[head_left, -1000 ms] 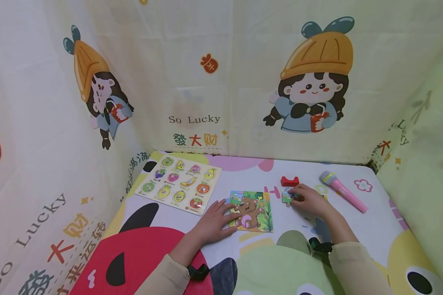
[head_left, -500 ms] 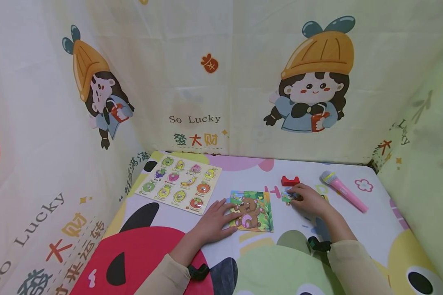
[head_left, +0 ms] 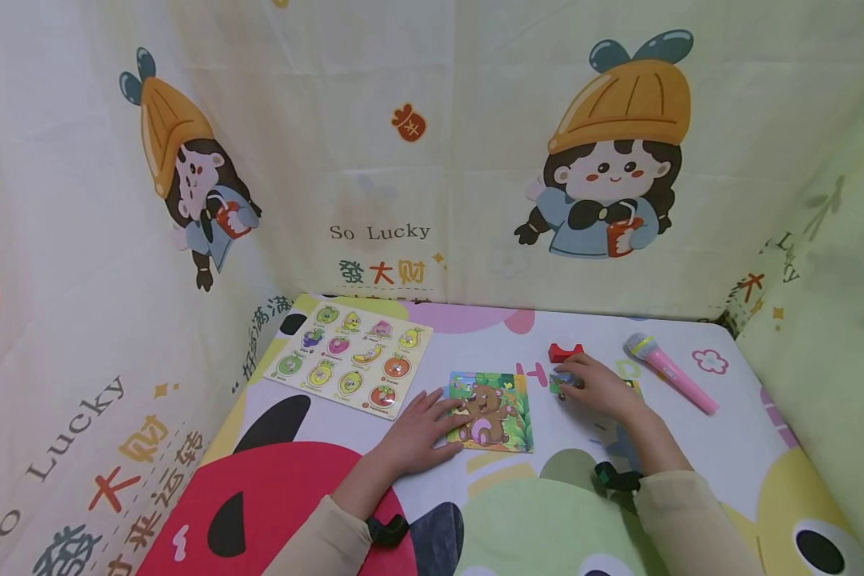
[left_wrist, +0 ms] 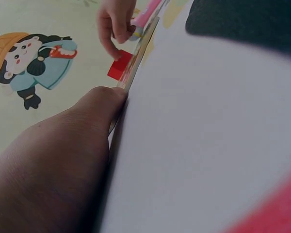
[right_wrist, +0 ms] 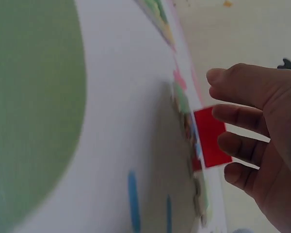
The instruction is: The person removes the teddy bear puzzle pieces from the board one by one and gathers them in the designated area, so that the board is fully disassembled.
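At the table's (head_left: 497, 344) centre, seen from the head, the left hand (head_left: 426, 432) lay flat and open, fingers spread and pointing to one o'clock, their tips resting on the bear board (head_left: 491, 416) on its two-to-three o'clock side. Towards three o'clock of that board, the right hand (head_left: 601, 389) hung palm down over loose puzzle pieces (head_left: 558, 384), its fingers slightly bent and apart, gripping nothing; whether a fingertip touched a piece was unclear.

Two hands showed, with one bear board, one red block (head_left: 564, 354) at ten to eleven o'clock of the right hand, one pink microphone (head_left: 673, 374) at three, and one fruit board (head_left: 349, 360) at ten to eleven from the left hand, bearing twelve fruits.

The right hand covered part of the pieces, so their number could not be told; the right wrist view showed several, blurred and edge-on. The left fingers hid the bear board's left edge, and both sleeves (head_left: 324, 540) were cut off at the bottom.
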`<act>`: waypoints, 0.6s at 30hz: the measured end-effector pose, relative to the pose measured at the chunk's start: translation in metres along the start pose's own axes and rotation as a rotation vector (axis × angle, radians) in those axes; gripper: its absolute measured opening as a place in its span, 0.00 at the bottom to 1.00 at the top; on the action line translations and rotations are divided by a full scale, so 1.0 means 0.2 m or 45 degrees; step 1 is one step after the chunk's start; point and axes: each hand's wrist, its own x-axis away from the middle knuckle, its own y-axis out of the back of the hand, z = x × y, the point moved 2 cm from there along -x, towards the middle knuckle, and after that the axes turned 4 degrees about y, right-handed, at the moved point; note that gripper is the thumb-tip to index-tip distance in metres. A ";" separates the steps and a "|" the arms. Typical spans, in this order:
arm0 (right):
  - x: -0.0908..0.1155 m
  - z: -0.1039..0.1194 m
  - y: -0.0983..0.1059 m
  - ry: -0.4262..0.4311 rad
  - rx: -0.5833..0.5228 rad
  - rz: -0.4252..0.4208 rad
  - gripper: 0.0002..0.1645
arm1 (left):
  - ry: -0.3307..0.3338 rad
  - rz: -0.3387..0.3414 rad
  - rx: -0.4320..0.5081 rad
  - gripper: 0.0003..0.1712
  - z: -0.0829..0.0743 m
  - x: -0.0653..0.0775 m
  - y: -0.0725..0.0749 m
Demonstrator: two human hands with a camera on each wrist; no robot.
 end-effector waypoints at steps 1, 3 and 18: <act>0.00 0.02 0.00 0.004 -0.010 0.008 0.25 | -0.001 0.002 -0.004 0.31 0.00 0.00 0.00; -0.01 0.08 0.00 0.022 -0.028 0.024 0.25 | 0.000 0.005 -0.005 0.31 0.00 0.00 0.00; -0.03 0.33 -0.14 0.112 -0.041 0.174 0.23 | -0.001 -0.005 0.080 0.34 -0.02 -0.02 0.01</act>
